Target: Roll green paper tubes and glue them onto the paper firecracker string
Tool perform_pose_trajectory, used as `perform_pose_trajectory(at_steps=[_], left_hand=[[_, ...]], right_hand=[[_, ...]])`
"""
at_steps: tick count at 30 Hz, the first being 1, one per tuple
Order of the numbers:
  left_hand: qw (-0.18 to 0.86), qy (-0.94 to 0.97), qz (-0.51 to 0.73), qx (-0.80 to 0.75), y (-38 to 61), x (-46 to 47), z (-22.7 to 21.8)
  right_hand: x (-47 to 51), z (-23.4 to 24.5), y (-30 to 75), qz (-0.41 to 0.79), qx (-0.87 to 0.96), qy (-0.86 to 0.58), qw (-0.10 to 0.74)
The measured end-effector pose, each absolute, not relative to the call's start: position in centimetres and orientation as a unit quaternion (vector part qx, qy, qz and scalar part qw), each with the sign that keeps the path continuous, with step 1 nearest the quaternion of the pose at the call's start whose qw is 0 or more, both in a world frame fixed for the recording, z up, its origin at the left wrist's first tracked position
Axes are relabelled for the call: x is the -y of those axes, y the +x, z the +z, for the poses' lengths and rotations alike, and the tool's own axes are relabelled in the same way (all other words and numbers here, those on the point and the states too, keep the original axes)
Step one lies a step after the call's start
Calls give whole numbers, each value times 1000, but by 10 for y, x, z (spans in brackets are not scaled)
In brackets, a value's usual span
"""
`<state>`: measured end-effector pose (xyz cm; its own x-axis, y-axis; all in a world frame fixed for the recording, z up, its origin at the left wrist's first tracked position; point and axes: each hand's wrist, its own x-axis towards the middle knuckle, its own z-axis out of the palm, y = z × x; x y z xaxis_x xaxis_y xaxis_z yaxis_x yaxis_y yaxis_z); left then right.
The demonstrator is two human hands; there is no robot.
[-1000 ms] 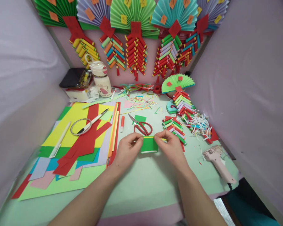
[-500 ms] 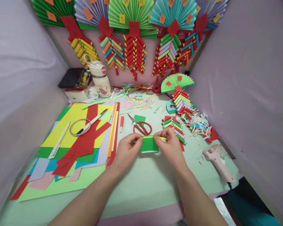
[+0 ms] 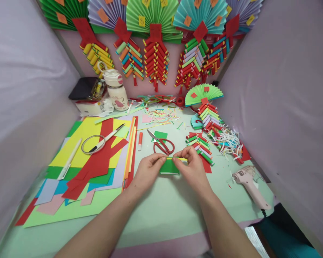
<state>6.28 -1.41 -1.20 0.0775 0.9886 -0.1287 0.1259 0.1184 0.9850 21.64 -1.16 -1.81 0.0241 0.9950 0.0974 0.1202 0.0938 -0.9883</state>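
Observation:
Between my two hands is a small green paper piece [image 3: 169, 167] with a yellow paper strip along its far edge. My left hand [image 3: 152, 168] pinches the left part of that edge. The thumb and fingers of my right hand [image 3: 190, 165] are closed on the right part, where the end of the yellow strip [image 3: 183, 159] sticks out. Just beyond my hands lie red-handled scissors [image 3: 163, 147], partly over a green paper square [image 3: 161, 135]. Near my right hand rests a string of rolled paper tubes [image 3: 200, 145] on red paper.
Colored paper sheets [image 3: 61, 157], a white cutter pen [image 3: 107, 138] and a tape ring [image 3: 84, 144] cover the left side. A red glue stick [image 3: 140, 141] lies mid-table. At right are a glue gun [image 3: 251, 188] and paper shreds [image 3: 228, 141]. A bottle [image 3: 117, 91] stands behind.
My right hand has slid left along the edge, closer to my left hand, and less of the green paper shows between them. The whole view has shifted slightly.

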Motion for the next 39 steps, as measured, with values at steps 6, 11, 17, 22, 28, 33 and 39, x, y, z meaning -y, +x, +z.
perform_pose_trajectory(at_steps=[6,11,17,22,28,33,39], left_hand=[[528,518,419,-527,62,14,-11],[411,554,438,-576,61,19,-13],[341,595,443,-577,62,24,-12],[303,624,439,-571,64,25,-13],[263,650,441,-561,65,27,-16],[286,635,444,-563,62,26,-13],[512,431,469,-577,57,12,-18]], right_hand=[[11,-17,216,452,541,-498,504],[13,-14,215,397,582,-508,496],[15,-12,215,228,647,-569,454],[16,-11,213,172,667,-578,438],[17,-10,211,173,667,-581,434],[11,-11,221,345,581,-583,451],[6,-17,226,464,547,-549,429]])
